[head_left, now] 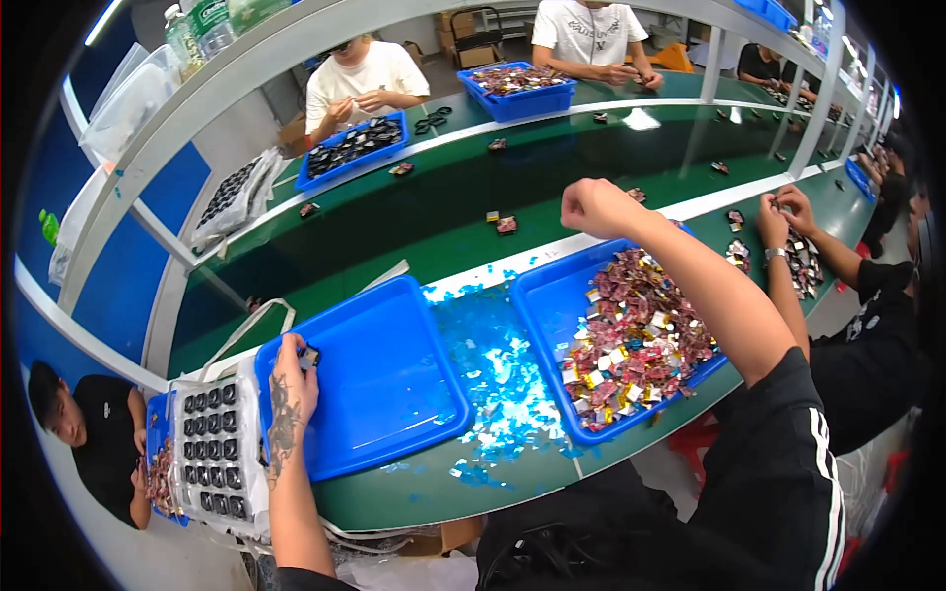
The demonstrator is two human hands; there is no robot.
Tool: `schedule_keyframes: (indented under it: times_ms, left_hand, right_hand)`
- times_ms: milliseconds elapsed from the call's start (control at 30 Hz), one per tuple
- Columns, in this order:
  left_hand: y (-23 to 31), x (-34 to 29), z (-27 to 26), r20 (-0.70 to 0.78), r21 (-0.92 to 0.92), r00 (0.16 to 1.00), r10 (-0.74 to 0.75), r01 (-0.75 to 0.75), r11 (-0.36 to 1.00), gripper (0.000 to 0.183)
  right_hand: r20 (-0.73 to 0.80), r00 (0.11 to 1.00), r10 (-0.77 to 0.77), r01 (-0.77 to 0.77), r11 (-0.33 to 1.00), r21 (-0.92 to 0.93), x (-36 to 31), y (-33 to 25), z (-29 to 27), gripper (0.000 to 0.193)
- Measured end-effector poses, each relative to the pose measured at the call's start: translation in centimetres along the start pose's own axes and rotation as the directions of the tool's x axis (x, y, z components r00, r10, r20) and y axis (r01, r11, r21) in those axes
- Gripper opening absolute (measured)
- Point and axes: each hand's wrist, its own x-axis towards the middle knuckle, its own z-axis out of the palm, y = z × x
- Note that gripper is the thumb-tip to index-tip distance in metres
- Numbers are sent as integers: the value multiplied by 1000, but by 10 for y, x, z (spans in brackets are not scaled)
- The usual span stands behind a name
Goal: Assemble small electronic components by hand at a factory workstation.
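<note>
My left hand (294,379) is closed round a small dark part (310,357) with a pale patch, over the left rim of a blue tray (370,384) that shows its bare bottom. Stretched across to the far side, my right hand (594,207) is curled above the green conveyor belt (443,212); whatever its fingers hold, if anything, is hidden. Below my right forearm stands a second blue tray (537,305), heaped with small reddish circuit boards (641,325) with white and yellow pieces. At my left lies a white tray of black square parts (212,438).
Blue and white film scraps (507,384) cover the bench between the trays. Single boards (506,226) ride on the belt. White frame posts (163,231) rise at the left. Co-workers sit across and on both sides; one person's hands (783,217) work close on the right.
</note>
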Motion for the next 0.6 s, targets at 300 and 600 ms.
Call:
schedule_keyframes:
  times_ms: [300, 600]
  left_hand:
    - [94, 1, -23, 304, -198, 953, -7, 70, 978, 18]
    - [188, -11, 14, 474, -879, 869, 141, 477, 11, 16]
  right_hand:
    - [320, 920, -227, 258, 965, -56, -87, -7, -11, 20]
    - [94, 979, -183, 203, 931, -302, -99, -11, 9, 10]
